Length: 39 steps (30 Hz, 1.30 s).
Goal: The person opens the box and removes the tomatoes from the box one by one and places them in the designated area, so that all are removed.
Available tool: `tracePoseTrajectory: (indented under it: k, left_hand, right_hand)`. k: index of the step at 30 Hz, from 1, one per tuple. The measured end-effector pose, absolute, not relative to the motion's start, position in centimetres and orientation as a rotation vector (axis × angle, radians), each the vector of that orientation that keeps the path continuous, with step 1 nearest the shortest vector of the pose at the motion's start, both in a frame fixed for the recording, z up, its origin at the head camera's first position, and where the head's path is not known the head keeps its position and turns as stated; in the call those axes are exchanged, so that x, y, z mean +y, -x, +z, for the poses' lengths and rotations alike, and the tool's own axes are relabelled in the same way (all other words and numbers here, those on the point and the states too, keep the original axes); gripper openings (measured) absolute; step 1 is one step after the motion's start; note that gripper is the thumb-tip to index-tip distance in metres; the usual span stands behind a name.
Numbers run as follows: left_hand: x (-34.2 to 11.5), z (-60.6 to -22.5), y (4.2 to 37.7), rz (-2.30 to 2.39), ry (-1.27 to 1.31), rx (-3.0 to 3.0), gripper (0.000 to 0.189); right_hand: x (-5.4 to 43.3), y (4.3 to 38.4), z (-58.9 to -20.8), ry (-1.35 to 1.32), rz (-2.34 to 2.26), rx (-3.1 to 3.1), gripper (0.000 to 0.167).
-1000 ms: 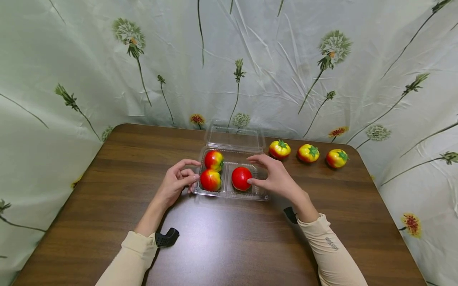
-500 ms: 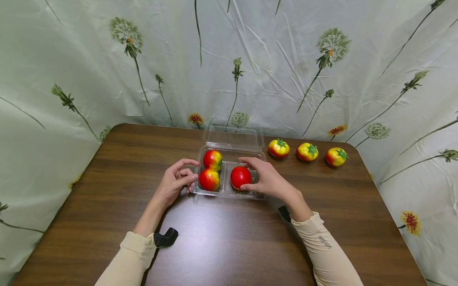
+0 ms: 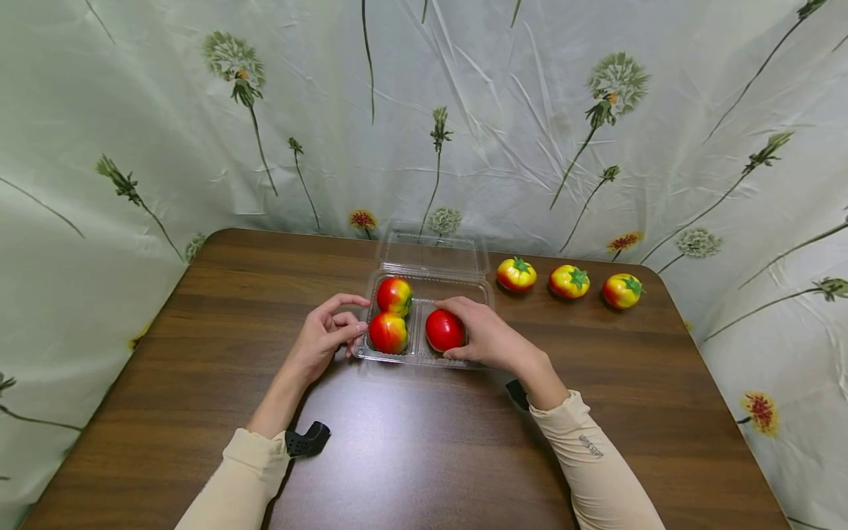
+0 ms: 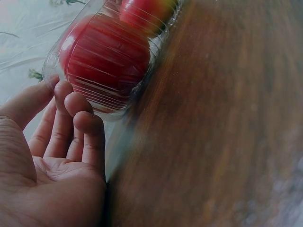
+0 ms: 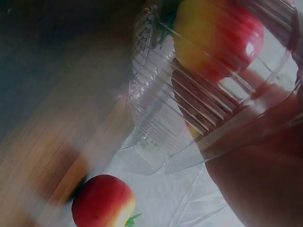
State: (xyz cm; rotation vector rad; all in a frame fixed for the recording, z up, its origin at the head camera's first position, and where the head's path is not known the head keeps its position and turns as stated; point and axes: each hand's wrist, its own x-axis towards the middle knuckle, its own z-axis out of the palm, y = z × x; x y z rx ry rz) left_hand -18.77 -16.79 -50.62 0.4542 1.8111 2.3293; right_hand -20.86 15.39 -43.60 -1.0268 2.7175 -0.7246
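Note:
A clear plastic container with two compartments lies on the table, its hinged lid folded back. In its left compartment sit two red-and-yellow tomatoes, one at the front and one behind. My left hand pinches the container's left rim between thumb and fingertips, as the left wrist view shows close up. Over the right compartment, my right hand holds a tomato, red side up, with thumb and fingers around it. Its green leaves show through the plastic in the right wrist view.
Three more tomatoes stand in a row at the back right: one near the lid, a middle one and an outer one. Behind the brown table hangs a flowered curtain.
My right hand has moved left and closed around the tomato in the right compartment, which has tilted slightly. The left hand has stayed at the container's left rim.

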Motion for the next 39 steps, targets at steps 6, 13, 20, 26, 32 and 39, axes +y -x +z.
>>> tracePoseTrajectory:
  k: [6, 13, 20, 26, 32, 39]
  left_hand:
    - [-16.7, -50.49, 18.74, 2.327, -0.453, 1.811, 0.035]
    - [-16.73, -50.42, 18.73, 2.326, -0.437, 1.806, 0.035]
    - [-16.8, -50.52, 18.8, 2.324, -0.441, 1.81, 0.035]
    - [-16.78, -50.5, 18.77, 2.322, -0.439, 1.815, 0.034]
    - [-16.72, -50.33, 18.71, 2.324, -0.436, 1.811, 0.035]
    - [-16.7, -50.36, 18.7, 2.327, -0.436, 1.81, 0.035]
  right_hand:
    - [15.51, 20.83, -43.73, 1.05, -0.722, 2.736, 0.075]
    - [15.54, 21.05, -43.83, 0.998, -0.83, 2.744, 0.072]
    - [15.56, 21.21, -43.77, 0.922, -0.966, 2.744, 0.074]
    - [15.76, 21.32, -43.84, 1.016, -1.0, 2.797, 0.079]
    - [15.79, 21.26, -43.62, 0.976, -1.045, 2.819, 0.073]
    - [15.88, 21.1, -43.27, 0.861, -1.116, 2.828, 0.077]
